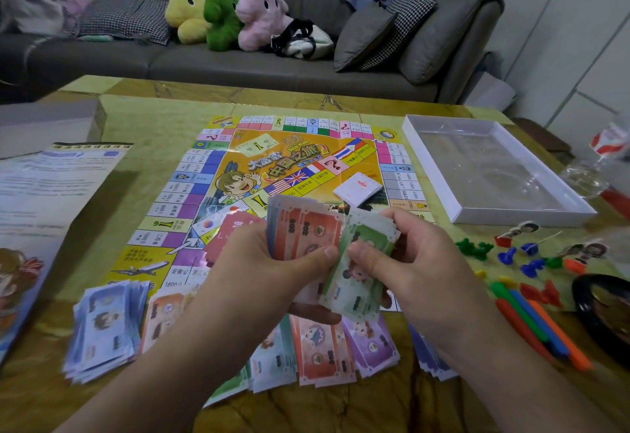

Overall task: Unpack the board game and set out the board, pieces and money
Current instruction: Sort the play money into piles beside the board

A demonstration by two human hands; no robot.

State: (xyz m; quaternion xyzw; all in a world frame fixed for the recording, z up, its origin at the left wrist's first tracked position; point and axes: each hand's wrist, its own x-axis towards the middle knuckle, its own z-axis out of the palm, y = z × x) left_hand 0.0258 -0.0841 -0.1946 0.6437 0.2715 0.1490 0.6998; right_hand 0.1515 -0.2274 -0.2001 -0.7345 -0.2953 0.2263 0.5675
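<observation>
Grey sofa running along the back wall, yellow-green table in front of it carrying everything. Far left, a rules sheet is lying flat and overhanging the table's near-left edge; just beside it, near the front edge, a blue note pile is sitting squared off. Centre, the board is lying unfolded with a small card deck on it. Left hand is gripping a fanned stack of notes, orange on top, thumb pressing across the face; right hand is pinching green notes away from that stack, fingers curled round them. Sorting money by colour looks to be the step in hand, board already out. Below the hands, sorted piles are crowding the front edge, partly overlapping the board's near border. Next move probably calls for setting the green ones on their own pile; open room there is looking tight. Right, an empty box tray, then loose pieces and coloured sticks close to the table's right edge.
</observation>
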